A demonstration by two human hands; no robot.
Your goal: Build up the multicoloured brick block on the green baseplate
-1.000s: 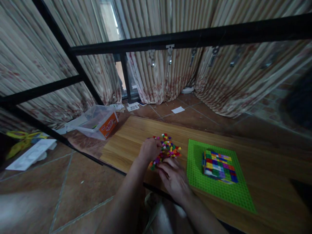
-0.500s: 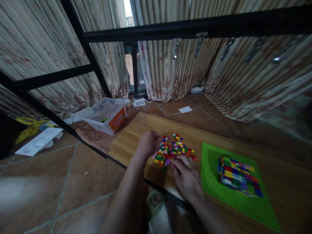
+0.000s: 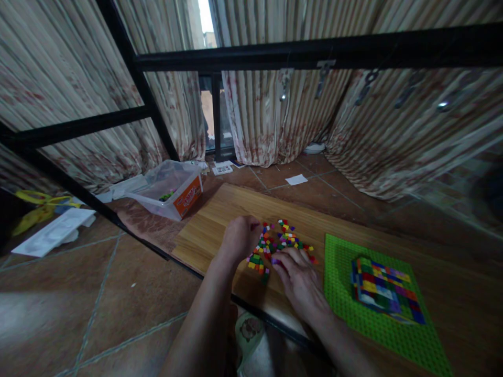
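Small toy bricks (image 3: 267, 245) in many colours lie in a loose pile on the wooden board. On the pile's left side is my left hand (image 3: 240, 238), its fingers curled together; whatever they hold is too small to make out. My right hand (image 3: 302, 283) reaches in from the near right side, with thumb and forefinger pinched on a purple brick (image 3: 274, 260). Right of it lies a green studded baseplate (image 3: 338, 293). A multicoloured block of joined bricks (image 3: 387, 288) sits on that plate.
A clear plastic box (image 3: 157, 201) with an orange label and a few bricks stands beyond the board's left end. A black metal frame (image 3: 236, 60) crosses above the board (image 3: 220, 209). White packaging (image 3: 55, 230) and a paper sheet (image 3: 296, 179) lie on the tiled floor.
The purple brick has come away from the pile's near edge and is now between my right fingertips. My left hand has stayed in nearly the same place, curled. The view has shifted slightly.
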